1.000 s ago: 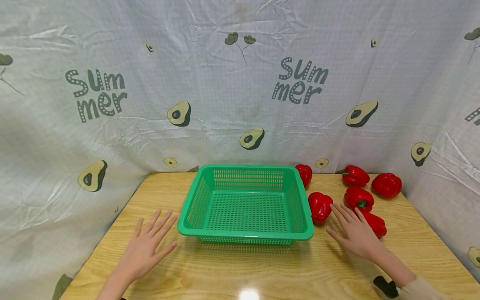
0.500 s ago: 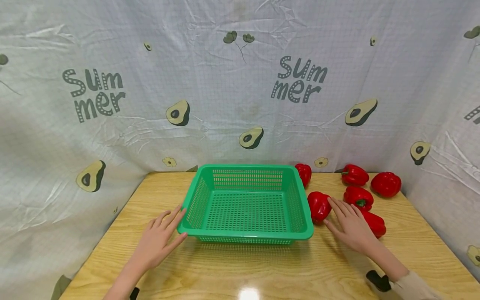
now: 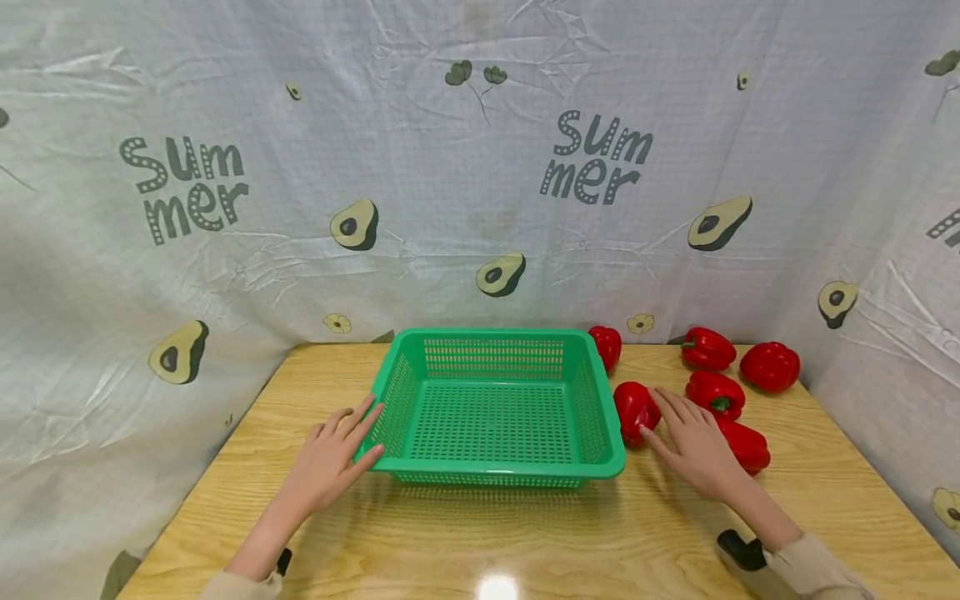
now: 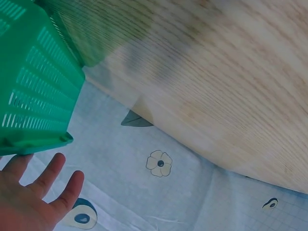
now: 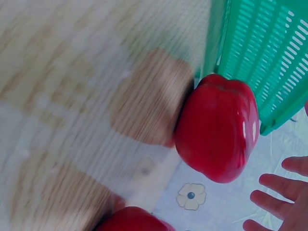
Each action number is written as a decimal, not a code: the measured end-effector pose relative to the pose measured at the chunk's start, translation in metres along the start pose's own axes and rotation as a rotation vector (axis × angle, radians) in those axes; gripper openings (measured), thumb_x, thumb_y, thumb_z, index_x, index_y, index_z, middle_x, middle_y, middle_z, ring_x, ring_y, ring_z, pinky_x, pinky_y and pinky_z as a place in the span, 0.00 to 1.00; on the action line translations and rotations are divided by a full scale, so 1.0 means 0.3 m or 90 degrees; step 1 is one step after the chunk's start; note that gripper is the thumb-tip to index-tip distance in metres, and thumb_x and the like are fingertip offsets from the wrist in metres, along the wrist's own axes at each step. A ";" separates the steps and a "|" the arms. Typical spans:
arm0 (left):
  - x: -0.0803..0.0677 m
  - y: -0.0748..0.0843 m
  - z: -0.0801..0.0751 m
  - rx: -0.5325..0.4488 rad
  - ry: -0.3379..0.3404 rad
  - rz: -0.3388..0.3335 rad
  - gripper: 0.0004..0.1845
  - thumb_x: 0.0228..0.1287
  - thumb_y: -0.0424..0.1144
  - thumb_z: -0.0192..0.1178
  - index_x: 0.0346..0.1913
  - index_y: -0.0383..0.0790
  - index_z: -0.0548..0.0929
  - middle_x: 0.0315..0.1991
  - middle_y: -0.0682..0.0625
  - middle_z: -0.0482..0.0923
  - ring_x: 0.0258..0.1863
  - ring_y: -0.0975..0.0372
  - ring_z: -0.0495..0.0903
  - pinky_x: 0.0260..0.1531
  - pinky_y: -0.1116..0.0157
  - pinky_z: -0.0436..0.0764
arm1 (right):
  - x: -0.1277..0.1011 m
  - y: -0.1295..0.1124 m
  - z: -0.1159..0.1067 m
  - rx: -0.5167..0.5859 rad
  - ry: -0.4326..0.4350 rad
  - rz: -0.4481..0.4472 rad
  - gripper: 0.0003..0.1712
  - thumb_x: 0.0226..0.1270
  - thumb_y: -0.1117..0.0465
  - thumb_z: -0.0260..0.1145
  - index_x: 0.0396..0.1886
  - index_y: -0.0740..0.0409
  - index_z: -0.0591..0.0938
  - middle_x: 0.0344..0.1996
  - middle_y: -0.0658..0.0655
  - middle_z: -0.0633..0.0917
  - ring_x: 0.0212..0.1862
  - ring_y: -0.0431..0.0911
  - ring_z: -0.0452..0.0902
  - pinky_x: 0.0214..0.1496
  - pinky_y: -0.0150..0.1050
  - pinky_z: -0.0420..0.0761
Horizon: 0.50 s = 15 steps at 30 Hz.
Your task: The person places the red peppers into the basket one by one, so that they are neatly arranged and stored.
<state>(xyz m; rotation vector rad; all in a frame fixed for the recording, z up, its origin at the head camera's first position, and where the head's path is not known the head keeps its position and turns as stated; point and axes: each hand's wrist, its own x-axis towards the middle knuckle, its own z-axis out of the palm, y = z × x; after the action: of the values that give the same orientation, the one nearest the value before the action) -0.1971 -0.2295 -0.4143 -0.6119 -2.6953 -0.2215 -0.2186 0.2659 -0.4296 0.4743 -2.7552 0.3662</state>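
A green plastic basket [image 3: 491, 469] with slotted walls stands in the middle of the wooden table, nothing inside it. My left hand [image 3: 327, 468] is at its left rim, fingers spread and fairly straight; in the left wrist view, fingertips [image 4: 57, 161] lie close by the basket's rim [image 4: 36, 144], and touch is hard to tell. A red bell pepper [image 3: 632, 414] sits against or just beside the basket's right wall. Over its right side reaches my right hand [image 3: 699, 454], fingers extended. In the right wrist view those fingers look apart from the bell pepper [image 5: 216, 130].
Several other red bell peppers lie to the right, among them one [image 3: 716, 395] behind my right hand and one [image 3: 742, 446] partly hidden by it. Another pepper [image 3: 606, 348] stands behind the basket's right corner. A printed cloth [image 3: 450, 167] hangs along the table's back.
My left hand has moved right and slightly up to the basket's left rim. My right hand has shifted a little left, closer over the near bell pepper. Basket and peppers stay put.
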 end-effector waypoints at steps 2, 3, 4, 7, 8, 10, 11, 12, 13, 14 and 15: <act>0.000 -0.002 0.003 -0.001 0.002 0.004 0.32 0.62 0.53 0.50 0.67 0.45 0.60 0.67 0.47 0.57 0.58 0.48 0.65 0.48 0.47 0.67 | 0.008 -0.001 0.004 0.002 0.002 0.002 0.36 0.63 0.46 0.54 0.66 0.62 0.60 0.62 0.65 0.65 0.62 0.61 0.57 0.57 0.60 0.58; 0.000 -0.002 0.004 0.000 0.004 0.006 0.32 0.62 0.53 0.50 0.67 0.45 0.60 0.67 0.47 0.58 0.58 0.48 0.66 0.48 0.47 0.67 | 0.012 -0.002 0.005 0.002 0.003 0.001 0.36 0.63 0.46 0.54 0.66 0.62 0.60 0.62 0.65 0.65 0.62 0.61 0.57 0.57 0.60 0.58; 0.001 -0.003 0.005 0.002 0.005 0.008 0.32 0.62 0.53 0.50 0.67 0.45 0.60 0.67 0.47 0.58 0.57 0.48 0.66 0.48 0.47 0.67 | 0.016 -0.002 0.007 0.003 0.005 0.002 0.37 0.64 0.46 0.53 0.66 0.62 0.60 0.62 0.65 0.65 0.62 0.61 0.57 0.57 0.60 0.58; 0.004 -0.003 0.004 0.007 0.010 0.015 0.32 0.62 0.53 0.50 0.66 0.44 0.61 0.67 0.47 0.59 0.56 0.48 0.67 0.47 0.47 0.67 | 0.028 -0.001 0.014 -0.003 0.016 0.000 0.36 0.63 0.46 0.53 0.65 0.63 0.61 0.62 0.65 0.65 0.61 0.61 0.58 0.56 0.60 0.59; 0.004 -0.003 0.003 0.009 0.009 0.016 0.32 0.61 0.53 0.50 0.66 0.43 0.61 0.66 0.46 0.59 0.56 0.48 0.67 0.47 0.47 0.67 | 0.033 0.000 0.016 -0.003 0.018 0.001 0.36 0.63 0.46 0.54 0.65 0.63 0.61 0.62 0.65 0.65 0.61 0.61 0.58 0.55 0.60 0.60; 0.006 -0.001 0.000 0.010 0.004 0.015 0.32 0.61 0.53 0.50 0.66 0.42 0.61 0.66 0.46 0.59 0.56 0.48 0.67 0.47 0.47 0.67 | 0.042 0.002 0.018 -0.002 0.017 0.005 0.37 0.63 0.46 0.53 0.65 0.64 0.60 0.62 0.66 0.65 0.61 0.62 0.58 0.55 0.61 0.60; 0.007 0.000 -0.002 0.009 0.000 0.015 0.32 0.61 0.53 0.50 0.66 0.42 0.61 0.66 0.46 0.59 0.56 0.48 0.67 0.48 0.47 0.67 | 0.047 0.003 0.018 -0.001 0.015 0.008 0.37 0.63 0.46 0.53 0.65 0.64 0.60 0.61 0.66 0.65 0.61 0.62 0.58 0.55 0.61 0.60; 0.008 0.002 -0.003 0.012 -0.002 0.015 0.33 0.61 0.52 0.51 0.66 0.41 0.61 0.66 0.46 0.59 0.56 0.48 0.68 0.48 0.47 0.67 | 0.052 0.005 0.020 0.001 0.014 0.010 0.37 0.64 0.46 0.53 0.65 0.64 0.60 0.61 0.66 0.65 0.61 0.62 0.58 0.55 0.62 0.60; 0.009 0.004 -0.002 0.016 -0.003 0.014 0.33 0.61 0.52 0.51 0.66 0.41 0.61 0.66 0.46 0.59 0.56 0.48 0.68 0.48 0.47 0.67 | 0.057 0.006 0.020 0.004 0.011 0.014 0.37 0.64 0.46 0.53 0.65 0.64 0.60 0.61 0.67 0.65 0.60 0.62 0.58 0.55 0.62 0.60; 0.009 0.005 -0.001 0.019 -0.003 0.014 0.33 0.61 0.51 0.52 0.66 0.40 0.61 0.66 0.45 0.59 0.56 0.47 0.68 0.48 0.47 0.68 | 0.062 0.009 0.022 0.007 0.010 0.017 0.37 0.64 0.47 0.53 0.65 0.64 0.60 0.61 0.67 0.65 0.60 0.63 0.58 0.55 0.62 0.60; 0.008 0.007 -0.001 0.024 -0.001 0.015 0.32 0.61 0.51 0.52 0.66 0.40 0.61 0.66 0.45 0.59 0.55 0.47 0.69 0.48 0.47 0.68 | 0.067 0.011 0.023 0.009 0.008 0.020 0.37 0.64 0.47 0.53 0.65 0.64 0.60 0.61 0.67 0.65 0.60 0.63 0.58 0.54 0.62 0.60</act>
<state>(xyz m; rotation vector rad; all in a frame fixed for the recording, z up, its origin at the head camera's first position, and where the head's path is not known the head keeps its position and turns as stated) -0.1982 -0.2267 -0.4130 -0.6331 -2.6861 -0.1646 -0.2394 0.2611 -0.4296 0.4310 -2.7526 0.3945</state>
